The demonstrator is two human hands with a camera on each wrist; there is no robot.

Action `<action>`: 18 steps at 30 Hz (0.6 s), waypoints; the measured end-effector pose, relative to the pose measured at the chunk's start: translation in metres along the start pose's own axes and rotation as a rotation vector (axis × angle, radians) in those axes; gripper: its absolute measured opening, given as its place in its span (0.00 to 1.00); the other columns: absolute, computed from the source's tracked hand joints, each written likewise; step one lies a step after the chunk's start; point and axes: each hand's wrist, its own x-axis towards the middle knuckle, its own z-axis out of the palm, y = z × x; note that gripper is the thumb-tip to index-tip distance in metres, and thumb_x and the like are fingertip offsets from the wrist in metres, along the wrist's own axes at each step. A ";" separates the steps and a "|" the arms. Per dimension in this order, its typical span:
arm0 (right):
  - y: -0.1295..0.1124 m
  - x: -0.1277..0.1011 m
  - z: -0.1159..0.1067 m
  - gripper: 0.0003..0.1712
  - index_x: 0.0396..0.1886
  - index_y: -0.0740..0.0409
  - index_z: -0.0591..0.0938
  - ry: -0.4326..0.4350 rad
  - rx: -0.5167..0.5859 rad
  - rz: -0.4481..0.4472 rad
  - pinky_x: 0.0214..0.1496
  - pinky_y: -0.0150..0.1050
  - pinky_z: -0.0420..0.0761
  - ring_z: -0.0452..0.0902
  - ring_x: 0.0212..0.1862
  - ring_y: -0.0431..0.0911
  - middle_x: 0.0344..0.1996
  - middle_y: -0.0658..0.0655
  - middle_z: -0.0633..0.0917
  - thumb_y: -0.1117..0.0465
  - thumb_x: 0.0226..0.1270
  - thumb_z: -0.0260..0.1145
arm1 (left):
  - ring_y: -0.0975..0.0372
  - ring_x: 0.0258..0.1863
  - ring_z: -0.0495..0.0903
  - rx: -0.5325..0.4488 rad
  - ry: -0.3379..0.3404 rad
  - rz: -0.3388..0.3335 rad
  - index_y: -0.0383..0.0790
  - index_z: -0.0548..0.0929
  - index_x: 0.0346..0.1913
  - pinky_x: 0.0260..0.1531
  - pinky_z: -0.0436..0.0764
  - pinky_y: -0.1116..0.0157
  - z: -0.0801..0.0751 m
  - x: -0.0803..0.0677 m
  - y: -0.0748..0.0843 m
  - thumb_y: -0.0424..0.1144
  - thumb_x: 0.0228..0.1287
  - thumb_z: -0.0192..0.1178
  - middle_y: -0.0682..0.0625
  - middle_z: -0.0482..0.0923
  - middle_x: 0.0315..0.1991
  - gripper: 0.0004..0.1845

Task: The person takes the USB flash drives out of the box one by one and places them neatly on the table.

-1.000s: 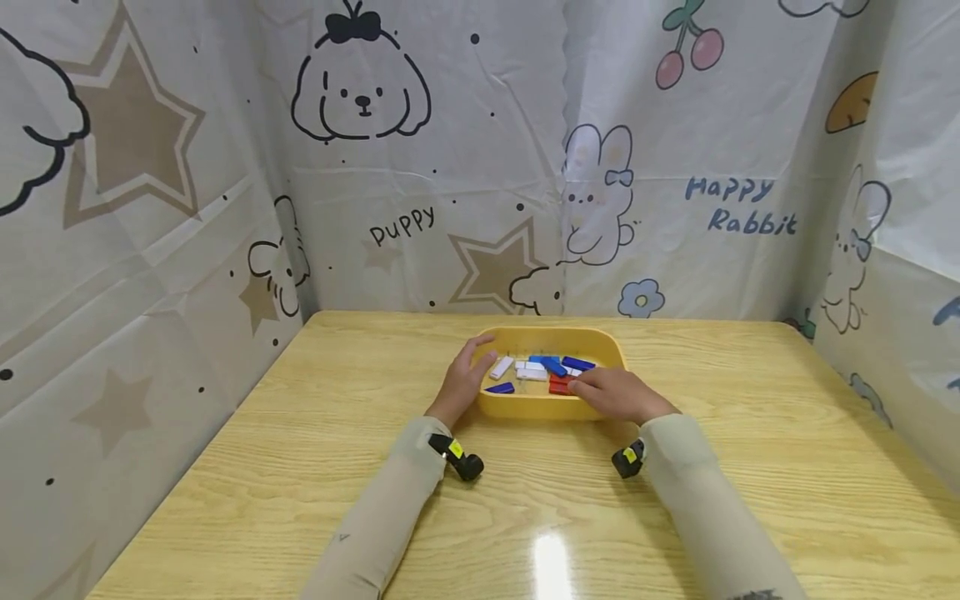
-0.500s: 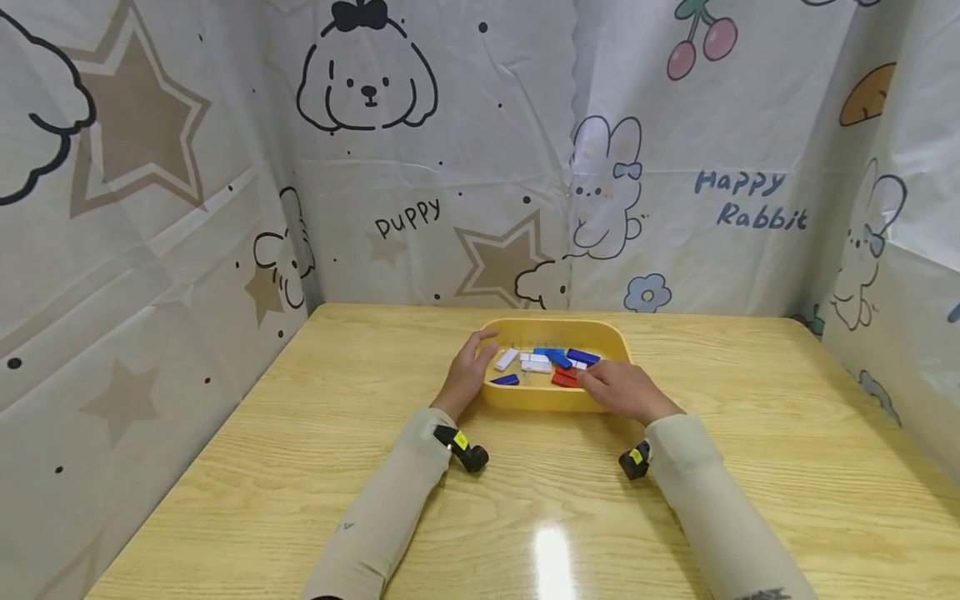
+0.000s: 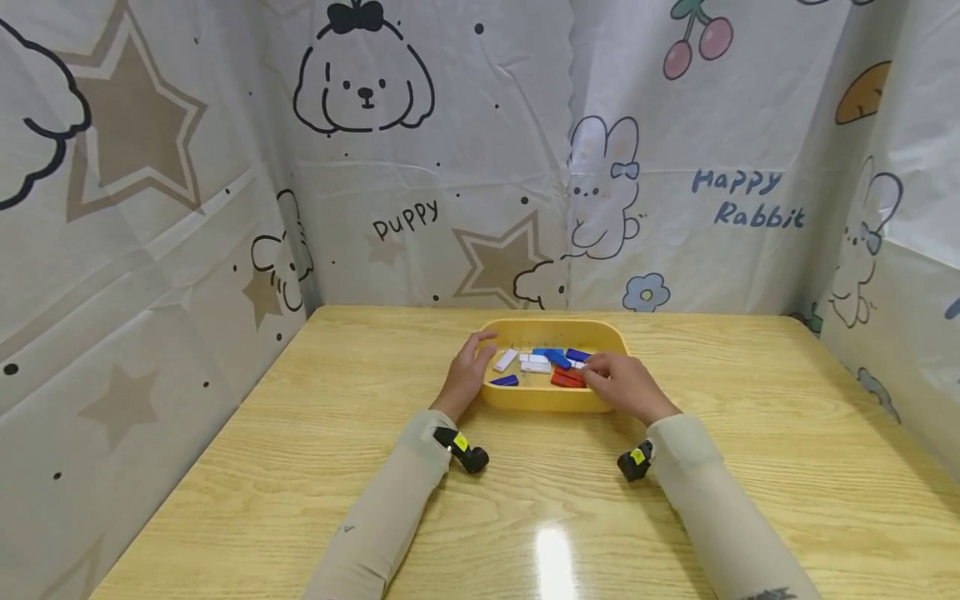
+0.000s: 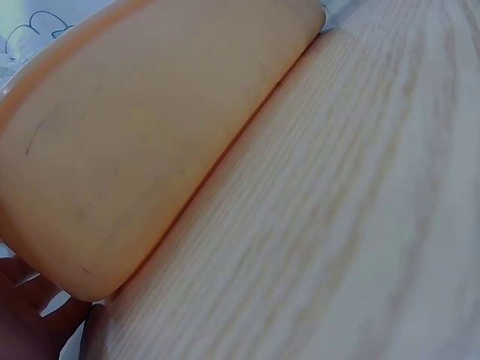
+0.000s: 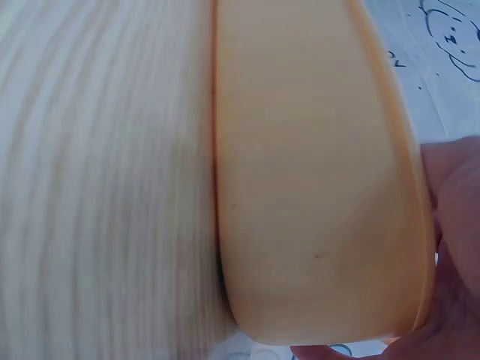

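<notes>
Fingers (image 3: pixel 483 337) of the left hand (image 3: pixel 463 379) curve round the left end of a yellow tray (image 3: pixel 540 401) on the tabletop (image 3: pixel 262 483), apparently to steady it. The right hand (image 3: pixel 626 387) lies over its near right corner beside red blocks (image 3: pixel 567 379) inside; its fingertips are partly hidden, so I cannot tell whether they pinch one.

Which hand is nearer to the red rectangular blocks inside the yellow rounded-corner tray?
The right hand: it reaches over the right end of the tray, beside the red blocks. The left hand is at the opposite end, with white rectangular blocks between.
</notes>
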 end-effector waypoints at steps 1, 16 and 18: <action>0.000 0.000 0.000 0.15 0.46 0.61 0.86 0.007 0.020 0.002 0.55 0.53 0.76 0.74 0.55 0.57 0.56 0.63 0.79 0.59 0.70 0.57 | 0.53 0.70 0.60 0.000 0.000 -0.001 0.45 0.70 0.65 0.68 0.57 0.51 0.000 0.000 0.000 0.50 0.74 0.44 0.46 0.66 0.68 0.22; 0.003 0.001 -0.003 0.27 0.58 0.53 0.78 0.055 0.246 0.161 0.55 0.53 0.76 0.72 0.56 0.58 0.54 0.62 0.79 0.53 0.60 0.71 | 0.54 0.71 0.58 -0.011 -0.010 0.013 0.46 0.70 0.65 0.69 0.55 0.51 -0.001 0.000 -0.001 0.47 0.73 0.46 0.47 0.65 0.69 0.21; 0.003 0.001 -0.003 0.27 0.58 0.53 0.78 0.059 0.251 0.163 0.55 0.53 0.77 0.72 0.56 0.58 0.53 0.62 0.79 0.52 0.59 0.71 | 0.54 0.71 0.58 -0.012 -0.011 0.015 0.46 0.70 0.65 0.69 0.55 0.50 -0.001 0.000 -0.002 0.47 0.73 0.47 0.48 0.65 0.69 0.21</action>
